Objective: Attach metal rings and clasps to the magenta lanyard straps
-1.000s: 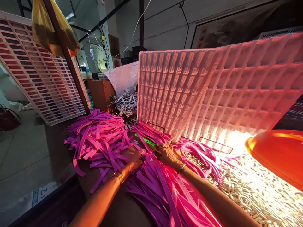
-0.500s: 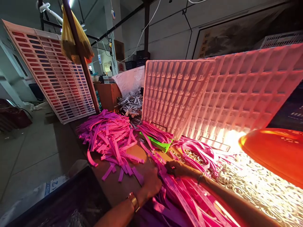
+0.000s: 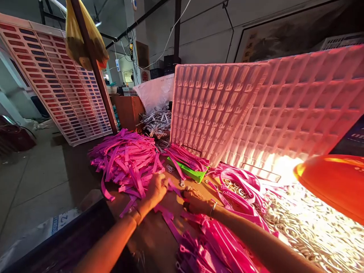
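Note:
My left hand (image 3: 156, 188) reaches to the near edge of a loose heap of pink straps (image 3: 127, 161) on the brown table (image 3: 159, 239), fingers curled on a strap end. My right hand (image 3: 195, 201) rests just right of it, closed over something small that I cannot make out. A second pile of pink straps (image 3: 216, 246) lies under my right forearm. A green tray (image 3: 196, 175) holding more straps sits just beyond both hands. Small metal rings (image 3: 301, 227) cover the table on the right.
Two white gridded trays (image 3: 256, 110) stand upright behind the table. An orange lamp shade (image 3: 335, 182) glows at the right. A slotted white panel (image 3: 57, 83) leans at left behind a post with a yellow bag (image 3: 82, 38). Metal clips (image 3: 156, 121) pile near a cardboard box.
Both hands drew back toward me with a bundle of straps, then moved forward again; the left hand now reaches the left heap, and the bundle lies near the table's front.

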The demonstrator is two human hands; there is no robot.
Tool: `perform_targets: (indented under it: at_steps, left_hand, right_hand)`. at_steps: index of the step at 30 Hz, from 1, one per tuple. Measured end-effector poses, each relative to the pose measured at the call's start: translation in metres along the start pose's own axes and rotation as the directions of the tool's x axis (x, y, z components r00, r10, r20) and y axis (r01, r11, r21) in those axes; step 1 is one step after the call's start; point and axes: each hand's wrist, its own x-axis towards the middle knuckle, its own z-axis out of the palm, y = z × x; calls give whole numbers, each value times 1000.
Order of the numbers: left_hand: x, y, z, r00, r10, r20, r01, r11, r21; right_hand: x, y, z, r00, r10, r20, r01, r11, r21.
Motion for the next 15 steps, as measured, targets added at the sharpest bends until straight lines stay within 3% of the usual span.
perform_targets:
  at_steps: [2,3,6,10,15]
  left_hand:
    - [21,-29,-13,999,-36,-36,39,996,75]
    - [28,-40,-16,998,-57,-1,56,979,197]
    - [32,-61,-14,990,-97,101,57,937,343]
    - [26,-63,-1,987,-143,71,105,916,387]
    - [16,-63,3,991,-130,37,104,912,397]
  right_hand:
    - [1,-1,1,997,-66,39,66,998,8]
    - [4,0,0,995,-88,45,87,996,12]
    - [19,2,-5,994,-106,-23,106,994,1]
    - [33,2,-1,983,-113,-147,96,988,-117]
    - [14,10,4,980,-169,-108,150,974,-169]
